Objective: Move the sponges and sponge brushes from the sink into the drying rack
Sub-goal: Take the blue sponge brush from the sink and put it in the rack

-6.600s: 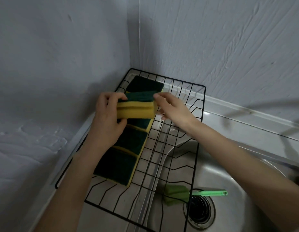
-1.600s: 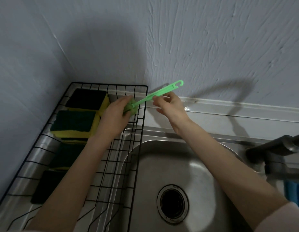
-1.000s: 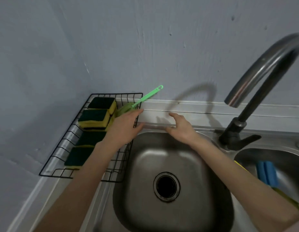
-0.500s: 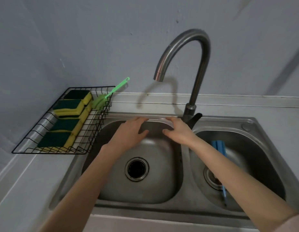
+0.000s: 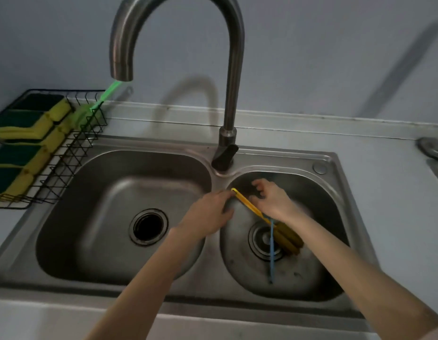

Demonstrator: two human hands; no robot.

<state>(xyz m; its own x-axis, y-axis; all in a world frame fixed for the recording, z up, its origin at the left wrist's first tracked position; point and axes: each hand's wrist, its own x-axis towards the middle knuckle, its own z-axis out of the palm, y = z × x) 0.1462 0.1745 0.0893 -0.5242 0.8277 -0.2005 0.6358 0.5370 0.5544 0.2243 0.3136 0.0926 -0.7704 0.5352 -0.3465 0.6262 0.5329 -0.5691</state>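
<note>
A yellow sponge brush (image 5: 248, 206) lies slanted in the right basin (image 5: 318, 285), its head (image 5: 290, 240) by the drain. My left hand (image 5: 208, 214) pinches the tip of its handle. My right hand (image 5: 274, 202) hovers just over the handle's middle, fingers curled and apart, holding nothing. A blue sponge brush handle (image 5: 272, 256) crosses the drain; its head is hidden under my right hand. At the left, the black wire drying rack (image 5: 66, 158) holds several yellow-and-green sponges (image 5: 24, 123) and a green sponge brush (image 5: 98, 106) that leans on its far corner.
A tall curved steel faucet (image 5: 231, 89) rises between the basins, its spout over the left basin (image 5: 120, 192), which holds only its drain (image 5: 148, 227). A round metal lid (image 5: 432, 148) sits on the counter at the far right. Walls close in behind and left.
The green brush was set into the rack and released. Both hands moved right, from the left basin's far rim into the right basin, and my view swung right and closer.
</note>
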